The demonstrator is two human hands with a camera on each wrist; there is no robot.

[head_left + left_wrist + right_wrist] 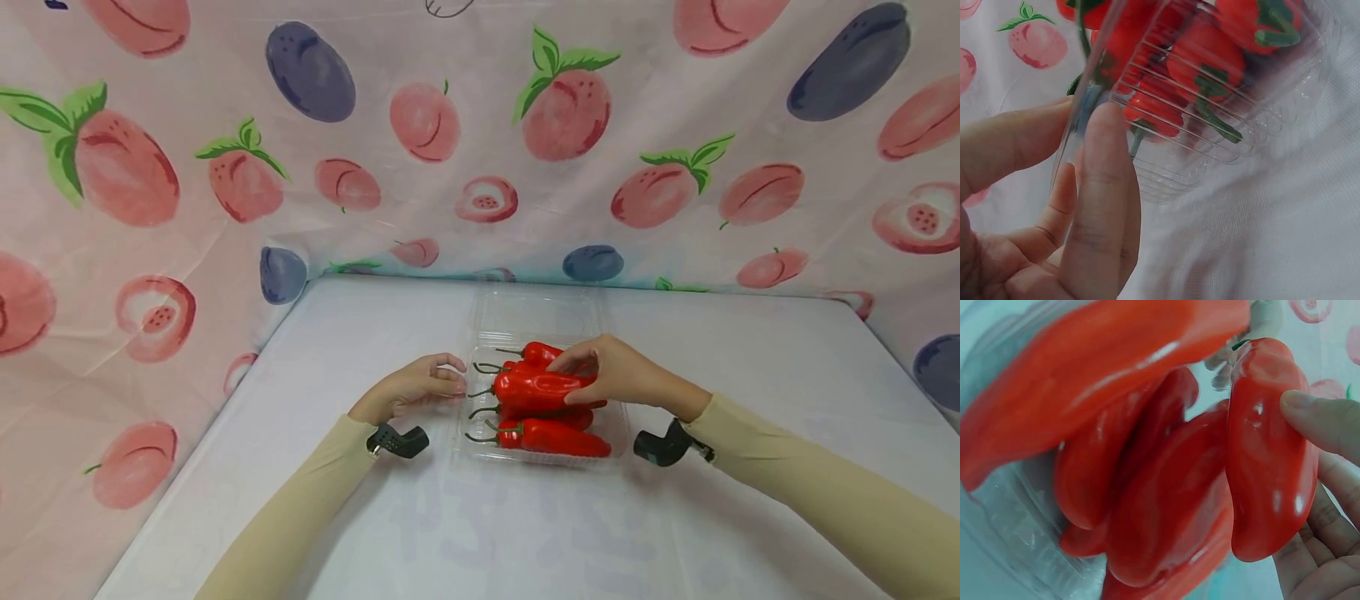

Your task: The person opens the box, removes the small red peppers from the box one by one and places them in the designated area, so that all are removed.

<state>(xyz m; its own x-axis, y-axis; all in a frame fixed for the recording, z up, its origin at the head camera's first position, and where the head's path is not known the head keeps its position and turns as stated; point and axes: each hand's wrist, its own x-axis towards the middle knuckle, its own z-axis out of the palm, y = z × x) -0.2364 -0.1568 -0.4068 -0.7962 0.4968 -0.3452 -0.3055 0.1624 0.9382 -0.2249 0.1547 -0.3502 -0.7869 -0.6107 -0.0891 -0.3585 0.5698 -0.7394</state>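
- Table [420,525]: white covering; a hanging cloth [480,100] with printed pink fruit and dark blue-grey fruit stands behind.
- Box [620,427]: clear plastic, on the table; its clear lid [536,313] is open, lying back at the far side.
- Wrists: beige sleeves [292,500] on both arms; a black mount [660,447] at the right wrist, another black mount [402,440] at the left.
- In the way: in the left wrist view the ribbed box wall stands between camera and peppers; in the head view the right hand [624,373] covers part of the pile.
- Left hand [416,385]: thumb and finger pinch the box wall from either side.
- Right hand: thumb on one side, fingers on the other, pinching the held pepper [534,388].
- Held pepper: over the middle of the box, above the pile; contact with those beneath cannot be told. Red, glossy, elongated, dented near the stem end, blunt at the tip.
- Other peppers [567,439]: red, shiny, heaped in the box, green stems mostly toward the left.
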